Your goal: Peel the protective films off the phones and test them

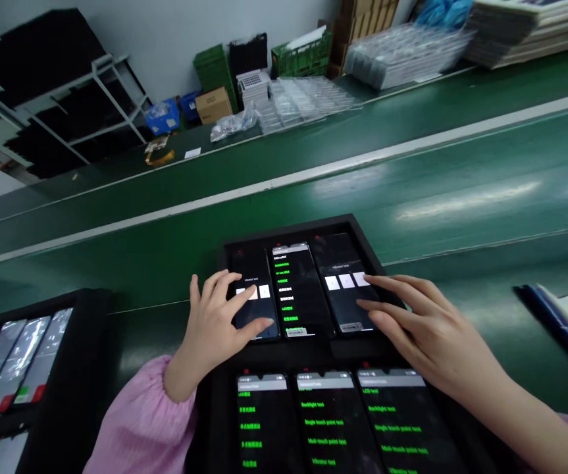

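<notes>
A black tray holds two rows of smartphones with lit screens. My left hand is spread over the far-left phone, its index finger at the white buttons under the words "Vibrator test". Over the far-right phone, which shows the same words, my right hand reaches in with an outstretched finger at the rightmost white button. Between them lies the middle phone with a green and white list. Nearer to me, three phones show green test lists. Neither hand grips anything.
At the left stands another black tray with film-covered phones. A dark blue pen-like object lies at the right. Along the far side of the green bench are clear plastic trays, a cardboard box and green crates.
</notes>
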Demonstrator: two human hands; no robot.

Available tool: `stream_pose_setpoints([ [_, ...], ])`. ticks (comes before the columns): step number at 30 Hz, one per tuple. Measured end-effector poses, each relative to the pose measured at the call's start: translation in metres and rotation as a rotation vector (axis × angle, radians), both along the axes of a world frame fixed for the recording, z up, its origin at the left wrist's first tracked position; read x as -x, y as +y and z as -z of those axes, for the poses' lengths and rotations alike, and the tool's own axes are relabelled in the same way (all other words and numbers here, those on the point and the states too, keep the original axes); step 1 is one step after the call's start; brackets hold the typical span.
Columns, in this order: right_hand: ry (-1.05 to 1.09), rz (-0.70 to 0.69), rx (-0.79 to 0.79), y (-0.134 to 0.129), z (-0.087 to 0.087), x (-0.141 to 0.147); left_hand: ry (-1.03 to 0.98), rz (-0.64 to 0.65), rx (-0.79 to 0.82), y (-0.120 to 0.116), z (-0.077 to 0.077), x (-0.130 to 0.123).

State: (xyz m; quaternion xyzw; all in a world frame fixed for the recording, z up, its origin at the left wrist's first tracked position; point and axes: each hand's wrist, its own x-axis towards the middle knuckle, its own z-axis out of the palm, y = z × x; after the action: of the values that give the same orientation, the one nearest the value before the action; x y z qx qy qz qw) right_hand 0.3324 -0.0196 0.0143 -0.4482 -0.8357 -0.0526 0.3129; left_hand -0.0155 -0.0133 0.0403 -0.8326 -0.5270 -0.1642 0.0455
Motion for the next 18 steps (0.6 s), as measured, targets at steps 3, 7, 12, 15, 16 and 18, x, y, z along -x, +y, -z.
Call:
stream_pose_setpoints([
  [3, 0.013, -0.007, -0.008, 0.001, 0.001, 0.000, -0.080, -0.047, -0.030, -0.007, -0.007, 0.011],
  [7, 0.032, -0.006, 0.006, 0.002, 0.005, -0.001, -0.134, 0.099, 0.156, -0.016, -0.019, 0.011],
  [12, 0.047, -0.006, 0.001, 0.002, 0.007, -0.001, 0.035, 0.256, 0.385, 0.007, -0.016, -0.022],
  [15, 0.040, -0.004, -0.026, 0.003, 0.005, -0.001, 0.020, 0.131, 0.319, 0.034, -0.012, -0.034],
  [16, 0.037, -0.003, -0.032, 0.003, 0.003, -0.001, 0.008, 0.113, 0.302, 0.040, -0.011, -0.035],
  [18, 0.032, 0.002, -0.035, 0.003, 0.001, 0.000, -0.015, 0.116, 0.280, 0.047, -0.010, -0.032],
])
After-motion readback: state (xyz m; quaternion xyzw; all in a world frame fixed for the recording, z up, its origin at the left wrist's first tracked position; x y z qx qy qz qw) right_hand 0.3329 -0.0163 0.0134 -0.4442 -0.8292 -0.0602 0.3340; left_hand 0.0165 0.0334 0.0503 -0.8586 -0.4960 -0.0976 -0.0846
